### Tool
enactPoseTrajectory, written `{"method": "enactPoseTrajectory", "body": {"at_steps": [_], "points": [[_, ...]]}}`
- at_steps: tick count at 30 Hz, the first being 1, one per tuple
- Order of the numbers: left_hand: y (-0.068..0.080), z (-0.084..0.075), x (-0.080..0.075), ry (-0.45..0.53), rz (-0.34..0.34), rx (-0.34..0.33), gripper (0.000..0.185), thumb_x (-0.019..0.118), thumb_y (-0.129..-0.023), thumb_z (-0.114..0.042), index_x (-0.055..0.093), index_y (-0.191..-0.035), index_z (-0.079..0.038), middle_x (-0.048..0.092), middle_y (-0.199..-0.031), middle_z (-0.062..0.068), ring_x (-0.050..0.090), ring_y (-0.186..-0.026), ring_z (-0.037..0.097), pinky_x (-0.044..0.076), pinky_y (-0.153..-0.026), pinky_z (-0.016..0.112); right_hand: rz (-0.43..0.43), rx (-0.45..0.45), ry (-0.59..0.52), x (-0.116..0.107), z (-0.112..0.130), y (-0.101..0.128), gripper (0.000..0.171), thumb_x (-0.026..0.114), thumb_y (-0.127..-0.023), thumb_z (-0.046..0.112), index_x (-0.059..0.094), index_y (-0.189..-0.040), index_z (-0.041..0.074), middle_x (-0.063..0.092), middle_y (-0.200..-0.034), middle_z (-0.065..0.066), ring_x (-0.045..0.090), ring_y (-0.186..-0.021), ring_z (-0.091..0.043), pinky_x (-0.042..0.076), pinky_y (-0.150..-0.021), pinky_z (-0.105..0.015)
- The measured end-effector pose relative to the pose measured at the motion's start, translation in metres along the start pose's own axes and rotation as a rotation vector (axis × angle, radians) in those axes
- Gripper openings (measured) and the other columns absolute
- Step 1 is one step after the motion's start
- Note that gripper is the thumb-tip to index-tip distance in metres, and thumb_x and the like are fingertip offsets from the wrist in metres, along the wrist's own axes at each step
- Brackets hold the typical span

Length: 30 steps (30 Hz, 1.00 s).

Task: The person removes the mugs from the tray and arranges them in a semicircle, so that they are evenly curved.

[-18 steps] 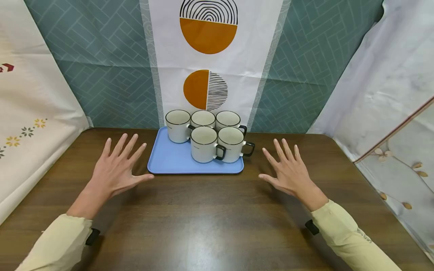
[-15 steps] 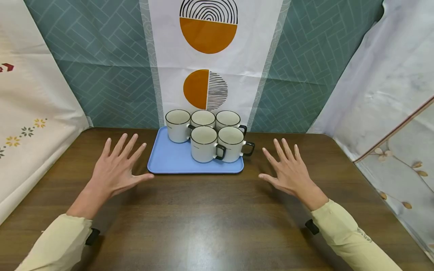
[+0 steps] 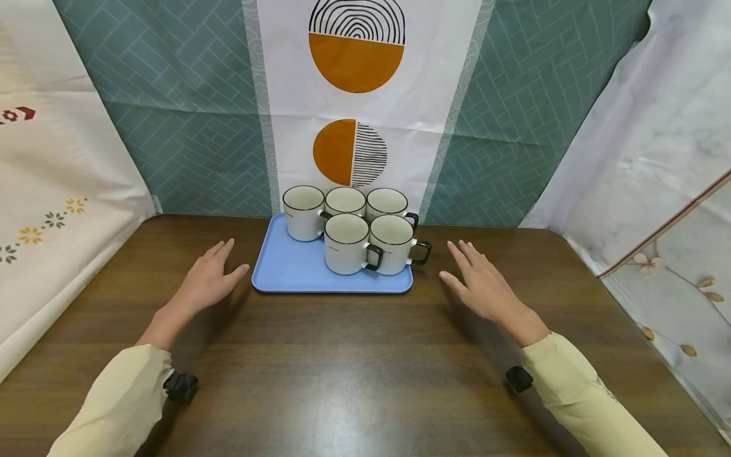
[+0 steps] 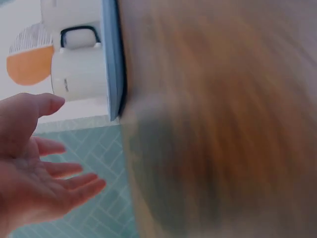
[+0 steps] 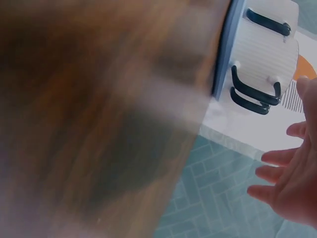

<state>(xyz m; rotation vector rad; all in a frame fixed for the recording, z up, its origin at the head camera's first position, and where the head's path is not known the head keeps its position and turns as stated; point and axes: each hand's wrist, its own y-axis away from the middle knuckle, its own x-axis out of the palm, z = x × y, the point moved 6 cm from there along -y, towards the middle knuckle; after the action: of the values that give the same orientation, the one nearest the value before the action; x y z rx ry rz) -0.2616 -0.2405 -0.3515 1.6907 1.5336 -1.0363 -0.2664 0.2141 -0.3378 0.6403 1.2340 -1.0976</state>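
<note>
Left hand (image 3: 210,280) just left of the blue tray (image 3: 285,270), fingers straight and close together, holding nothing. Five white mugs (image 3: 346,243) clustered at the tray's back right. Right hand (image 3: 478,284) just right, fingers straight, together, empty.

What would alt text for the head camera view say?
Two open hands, left hand and right hand, flank a blue tray holding five white mugs on a dark wooden table, touching neither tray nor mugs.
</note>
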Motion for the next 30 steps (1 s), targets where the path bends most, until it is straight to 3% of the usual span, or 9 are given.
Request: {"method": "enactPoseTrajectory", "body": {"at_steps": [5,14,20,26,30], "points": [[-0.013,0.003,0.009,0.157,0.084,-0.071,0.066,0.046,-0.101,-0.028,0.023,-0.145,0.014,0.028,-0.144,0.039,0.031,-0.129,0.053,0.03,-0.102,0.062,-0.019,0.041,-0.159,-0.001,0.003,-0.015,0.064,0.043,-0.103,0.04,0.026,-0.151,0.002,0.029,-0.152,-0.023,0.025,-0.139,-0.04,0.023,-0.108,-0.059],[-0.026,0.007,0.028,0.43,0.121,-0.203,0.059,0.043,-0.102,-0.017,0.02,-0.147,0.012,0.028,-0.146,0.035,0.029,-0.134,0.046,0.032,-0.105,0.056,-0.095,0.073,-0.358,-0.003,0.014,-0.045,0.054,0.042,-0.104,0.035,0.038,-0.146,0.001,0.045,-0.143,-0.021,0.037,-0.134,-0.035,0.031,-0.106,-0.053],[-0.031,0.005,0.037,0.56,0.096,-0.213,0.054,0.043,-0.1,-0.006,0.022,-0.145,0.015,0.033,-0.144,0.035,0.03,-0.134,0.042,0.032,-0.107,0.05,-0.137,0.164,-0.493,0.0,0.01,-0.06,0.047,0.043,-0.104,0.034,0.048,-0.139,0.005,0.056,-0.132,-0.019,0.049,-0.123,-0.036,0.041,-0.098,-0.051],[-0.031,0.012,0.044,0.618,0.071,-0.245,0.052,0.044,-0.097,0.0,0.028,-0.144,0.015,0.035,-0.143,0.034,0.035,-0.13,0.039,0.033,-0.107,0.048,-0.127,0.228,-0.633,0.011,0.001,-0.071,0.044,0.046,-0.103,0.028,0.053,-0.131,-0.004,0.062,-0.121,-0.021,0.05,-0.121,-0.033,0.04,-0.098,-0.048],[-0.031,0.013,0.045,0.648,0.063,-0.226,0.051,0.045,-0.095,0.003,0.03,-0.143,0.015,0.038,-0.141,0.035,0.04,-0.126,0.038,0.036,-0.104,0.044,-0.128,0.281,-0.787,0.02,-0.005,-0.076,0.037,0.053,-0.1,0.024,0.06,-0.117,-0.008,0.067,-0.107,-0.018,0.053,-0.111,-0.027,0.039,-0.096,-0.042]]}}
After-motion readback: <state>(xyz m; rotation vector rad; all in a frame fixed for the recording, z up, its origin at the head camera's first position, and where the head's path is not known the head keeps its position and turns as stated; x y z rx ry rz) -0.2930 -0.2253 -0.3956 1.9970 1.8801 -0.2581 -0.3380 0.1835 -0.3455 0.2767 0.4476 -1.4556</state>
